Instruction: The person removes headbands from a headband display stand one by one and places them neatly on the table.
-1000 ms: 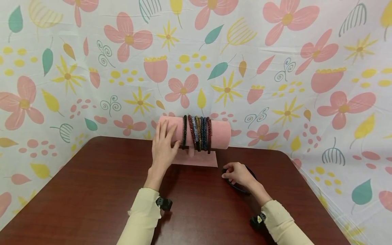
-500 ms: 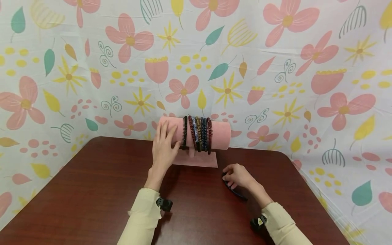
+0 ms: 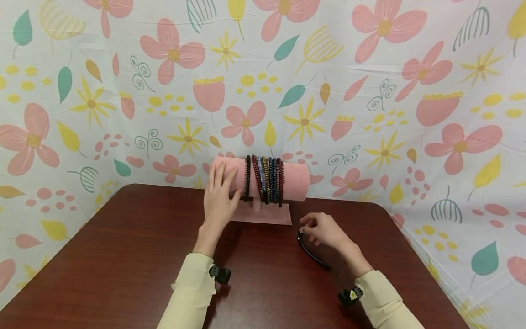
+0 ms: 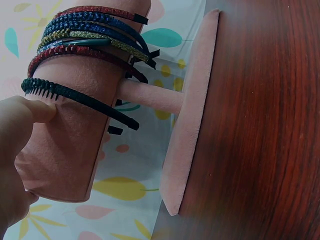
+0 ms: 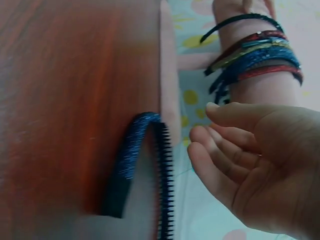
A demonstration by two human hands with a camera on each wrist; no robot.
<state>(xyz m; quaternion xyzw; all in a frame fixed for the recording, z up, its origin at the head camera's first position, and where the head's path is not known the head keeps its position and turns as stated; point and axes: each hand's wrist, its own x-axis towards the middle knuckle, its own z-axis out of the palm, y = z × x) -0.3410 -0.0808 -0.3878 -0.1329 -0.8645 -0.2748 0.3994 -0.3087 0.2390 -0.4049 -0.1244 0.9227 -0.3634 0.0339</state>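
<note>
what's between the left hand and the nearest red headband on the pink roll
One dark headband lies between the left hand and the red headband, seen in the left wrist view.

From the head, looking forward and down across the table (image 3: pixel 271 278), far enough back to take in left hand (image 3: pixel 218 201), right hand (image 3: pixel 324 230), stand (image 3: pixel 296 180) and backdrop (image 3: pixel 263 55). From the left wrist, looking past the left hand at the stand close up, tipped sideways with table at right. From the right wrist, tipped the opposite way, close to right hand and loose band (image 5: pixel 131 152), farther from the stand. Sharing the stand across all three, the loose band between head and right wrist.
</note>
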